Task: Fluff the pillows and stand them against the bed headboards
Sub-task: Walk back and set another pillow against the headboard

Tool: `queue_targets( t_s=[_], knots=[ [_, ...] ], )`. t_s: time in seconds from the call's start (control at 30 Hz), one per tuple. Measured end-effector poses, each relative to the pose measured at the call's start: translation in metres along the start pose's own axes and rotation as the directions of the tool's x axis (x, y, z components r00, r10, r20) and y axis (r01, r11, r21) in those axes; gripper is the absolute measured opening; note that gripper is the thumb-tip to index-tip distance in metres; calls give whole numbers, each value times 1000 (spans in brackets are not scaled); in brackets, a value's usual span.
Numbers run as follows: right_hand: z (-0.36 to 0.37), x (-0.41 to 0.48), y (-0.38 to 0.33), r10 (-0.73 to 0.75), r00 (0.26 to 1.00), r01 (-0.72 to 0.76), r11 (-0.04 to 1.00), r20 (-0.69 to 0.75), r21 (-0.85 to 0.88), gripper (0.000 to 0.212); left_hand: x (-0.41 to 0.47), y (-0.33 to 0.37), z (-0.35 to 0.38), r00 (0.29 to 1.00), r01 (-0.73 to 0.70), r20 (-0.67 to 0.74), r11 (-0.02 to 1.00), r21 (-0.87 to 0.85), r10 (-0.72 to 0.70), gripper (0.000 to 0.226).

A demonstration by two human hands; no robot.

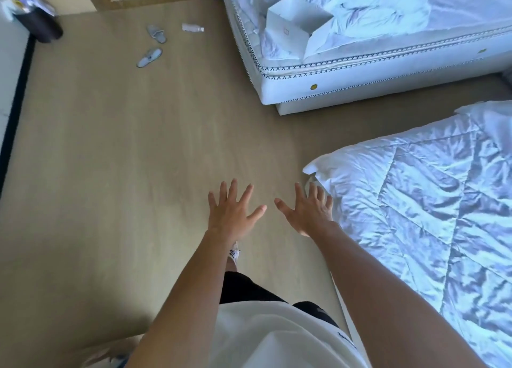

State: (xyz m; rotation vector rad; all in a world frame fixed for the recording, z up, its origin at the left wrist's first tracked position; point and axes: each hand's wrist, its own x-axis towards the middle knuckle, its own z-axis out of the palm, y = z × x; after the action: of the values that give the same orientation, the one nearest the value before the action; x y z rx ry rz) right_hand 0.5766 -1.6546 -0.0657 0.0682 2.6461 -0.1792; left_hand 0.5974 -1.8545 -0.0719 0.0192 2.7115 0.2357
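Forearms (188, 284) reach out over the floor (124, 160); left hand (232, 214) and right hand (309, 212) are spread wide, holding nothing. Near bed (429, 201) lies right, far bed (360, 71) rumpled beyond. No pillows or headboards are in view; apparently all fluffing and standing remains.

Pale wood-look floor (110, 160) is spreading out beneath and far ahead of the fingers (233, 189). Just right of them the near bed (429, 201), under a quilted white duvet, is catching cool daylight. Well ahead and right, the far bed (332, 74) is carrying a white box (293, 21). Far ahead and left, two slippers (149, 57), a bottle (192, 28) and a dark bin (38, 24) are sitting on the floor
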Motion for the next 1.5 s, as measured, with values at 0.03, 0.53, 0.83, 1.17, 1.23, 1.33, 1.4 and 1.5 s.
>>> queue_targets(
  t_s=[0.03,0.53,0.83,1.17,1.23,1.33,1.4,1.5],
  knots=[
    [-7,18,-5,18,1000,-18,1000,-2,7,91,22,-3,-9,1000,-11,0,1000,4,11,79],
    [-140,247,-49,282,959,-275,943,-15,190,90,327,-9,-158,959,-276,114,950,147,261,82],
    [-191,364,28,449,893,-433,849,18,302,90,483,86,-200,894,-447,129,863,235,428,80],
    [-273,473,151,609,793,-559,733,-8,389,90,617,242,-236,787,-616,211,739,272,579,79],
    [-286,486,175,635,772,-571,714,-31,405,91,638,272,-242,761,-648,212,714,266,612,78],
    [-305,511,217,688,726,-613,665,-30,427,92,678,326,-248,718,-696,240,664,274,654,79],
    [-316,525,243,718,696,-646,636,-16,422,93,704,360,-249,680,-732,253,625,270,688,80],
    [-333,552,290,773,634,-699,569,7,433,93,746,419,-253,625,-780,272,568,263,732,80]
  ],
)
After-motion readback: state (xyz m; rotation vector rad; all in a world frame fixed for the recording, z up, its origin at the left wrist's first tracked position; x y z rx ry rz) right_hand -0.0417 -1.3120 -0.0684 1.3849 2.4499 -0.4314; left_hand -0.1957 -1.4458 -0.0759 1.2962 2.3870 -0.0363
